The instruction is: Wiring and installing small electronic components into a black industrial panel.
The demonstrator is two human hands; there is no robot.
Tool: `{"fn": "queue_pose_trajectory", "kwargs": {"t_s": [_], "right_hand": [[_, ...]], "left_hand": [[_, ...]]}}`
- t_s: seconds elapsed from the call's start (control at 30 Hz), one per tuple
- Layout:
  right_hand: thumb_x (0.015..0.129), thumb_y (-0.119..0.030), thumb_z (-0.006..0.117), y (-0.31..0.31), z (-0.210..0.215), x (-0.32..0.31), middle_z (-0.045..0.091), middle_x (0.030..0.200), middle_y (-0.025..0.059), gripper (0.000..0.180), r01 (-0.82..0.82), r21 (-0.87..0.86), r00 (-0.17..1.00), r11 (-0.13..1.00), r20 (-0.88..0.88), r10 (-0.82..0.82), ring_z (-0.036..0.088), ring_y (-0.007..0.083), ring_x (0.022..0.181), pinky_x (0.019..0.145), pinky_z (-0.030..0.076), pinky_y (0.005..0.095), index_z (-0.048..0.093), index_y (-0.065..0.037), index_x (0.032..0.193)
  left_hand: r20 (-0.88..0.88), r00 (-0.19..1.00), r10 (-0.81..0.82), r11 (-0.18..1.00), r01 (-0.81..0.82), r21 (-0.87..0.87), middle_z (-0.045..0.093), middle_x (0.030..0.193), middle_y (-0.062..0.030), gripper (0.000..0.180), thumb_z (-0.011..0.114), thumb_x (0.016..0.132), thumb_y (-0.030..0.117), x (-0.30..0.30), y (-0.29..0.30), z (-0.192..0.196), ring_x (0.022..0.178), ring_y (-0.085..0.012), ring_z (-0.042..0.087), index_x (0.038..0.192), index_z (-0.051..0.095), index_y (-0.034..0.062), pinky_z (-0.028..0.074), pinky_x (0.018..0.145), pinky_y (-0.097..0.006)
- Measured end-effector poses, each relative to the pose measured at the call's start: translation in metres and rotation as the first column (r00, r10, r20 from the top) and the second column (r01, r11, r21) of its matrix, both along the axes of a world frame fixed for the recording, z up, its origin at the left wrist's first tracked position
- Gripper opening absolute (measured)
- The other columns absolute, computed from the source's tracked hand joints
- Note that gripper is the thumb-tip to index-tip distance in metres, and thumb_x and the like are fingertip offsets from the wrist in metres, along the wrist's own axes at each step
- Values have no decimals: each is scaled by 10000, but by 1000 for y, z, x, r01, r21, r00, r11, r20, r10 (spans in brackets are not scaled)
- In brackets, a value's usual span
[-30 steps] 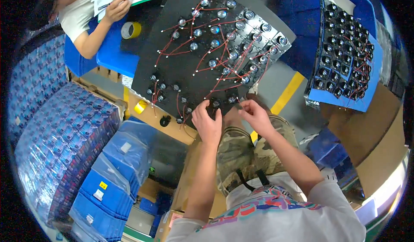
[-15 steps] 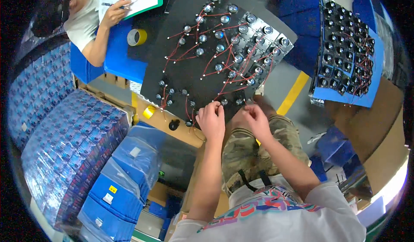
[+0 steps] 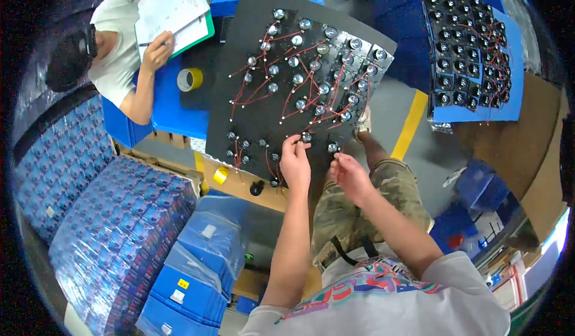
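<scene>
A large black board (image 3: 245,105) lies before me, carrying several small round clear-lens modules with thin red wires. My left hand (image 3: 295,165) is at its near edge, thumb and fingers closed beside a lens module (image 3: 306,137); what they grip is hidden. To the right, my right hand (image 3: 350,177) makes a pinch just below another lens module (image 3: 333,148). Whatever lies between those fingertips is too small to make out. Farther up the board stands a dense group of lens modules (image 3: 324,89). A smaller group (image 3: 245,144) sits at the near left.
At the far left, a co-worker's hand (image 3: 157,51) rests on papers on a green clipboard (image 3: 206,29). A yellow tape roll (image 3: 190,79) stands near it. More modules fill a blue sheet (image 3: 509,90) at right. Wrapped stacks (image 3: 114,240) and blue boxes (image 3: 191,270) stand at lower left.
The view has shifted, so the board sits slightly differently in it. My right hand has come closer to the near-edge module. The co-worker's hand has moved lower on the papers.
</scene>
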State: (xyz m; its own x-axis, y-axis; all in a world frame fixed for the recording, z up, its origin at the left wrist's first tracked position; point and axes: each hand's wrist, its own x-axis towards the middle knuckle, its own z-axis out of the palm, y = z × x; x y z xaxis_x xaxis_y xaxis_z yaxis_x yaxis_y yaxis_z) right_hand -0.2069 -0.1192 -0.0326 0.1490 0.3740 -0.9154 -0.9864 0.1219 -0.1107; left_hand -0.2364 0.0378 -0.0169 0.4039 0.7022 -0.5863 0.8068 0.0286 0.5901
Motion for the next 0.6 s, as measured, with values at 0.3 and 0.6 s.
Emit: {"fn": "queue_pose_trajectory", "kwargs": {"t_s": [0.3, 0.6], "right_hand": [[882, -238, 632, 29, -4, -25, 625, 849, 26, 227, -45, -226, 967, 973, 233, 99, 574, 106, 777, 705, 450, 238, 600, -31, 970], [891, -209, 628, 38, -2, -16, 627, 842, 32, 208, 47, -249, 982, 967, 188, 1, 583, 112, 691, 675, 475, 247, 572, -40, 998]], "left_hand": [[94, 994, -54, 979, 71, -190, 687, 955, -96, 256, 507, 925, 75, 2, 12, 0, 866, -135, 603, 1168, 490, -3, 442, 817, -245], [135, 989, 66, 904, -2, -427, 654, 1071, -119, 281, 518, 920, 77, 14, 10, 2, 1003, -168, 581, 1186, 483, -8, 432, 877, -273]]}}
